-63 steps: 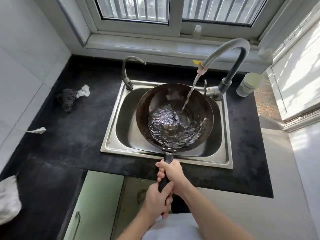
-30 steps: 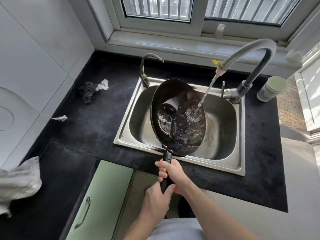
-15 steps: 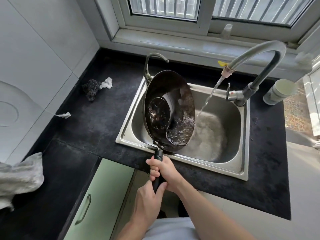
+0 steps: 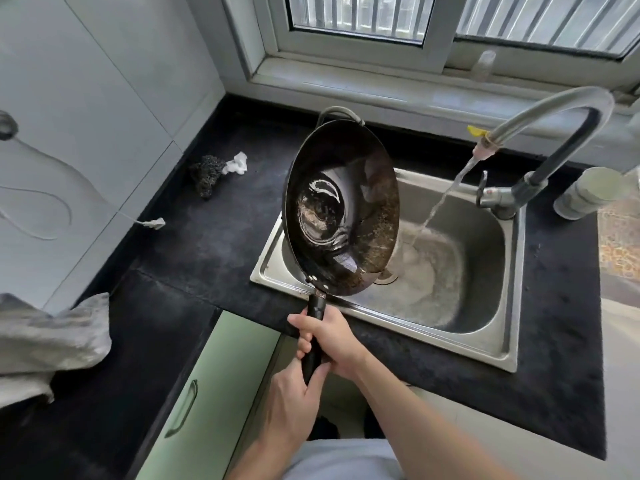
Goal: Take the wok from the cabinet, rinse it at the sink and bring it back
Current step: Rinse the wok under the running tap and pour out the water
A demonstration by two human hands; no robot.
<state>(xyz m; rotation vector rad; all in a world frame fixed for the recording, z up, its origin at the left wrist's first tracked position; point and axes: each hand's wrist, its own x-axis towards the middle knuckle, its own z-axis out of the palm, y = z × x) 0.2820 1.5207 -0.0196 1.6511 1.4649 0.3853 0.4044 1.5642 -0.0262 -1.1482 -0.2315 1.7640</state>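
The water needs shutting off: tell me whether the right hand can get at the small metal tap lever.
Probably, once freed: the right hand grips the dark round wok's black handle with the left hand. The wok tilts left of the stream, leaving the path over the steel sink to the lever open.

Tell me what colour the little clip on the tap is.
The clip is yellow, clearest in the head view.

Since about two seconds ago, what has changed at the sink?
The wok has tipped from level under the stream to steeply on edge and swung left, clear of the water; most of its pooled water has poured out. The stream now falls straight into the sink. Unchanged: the left hand and right hand grip the handle, and the faucet runs.
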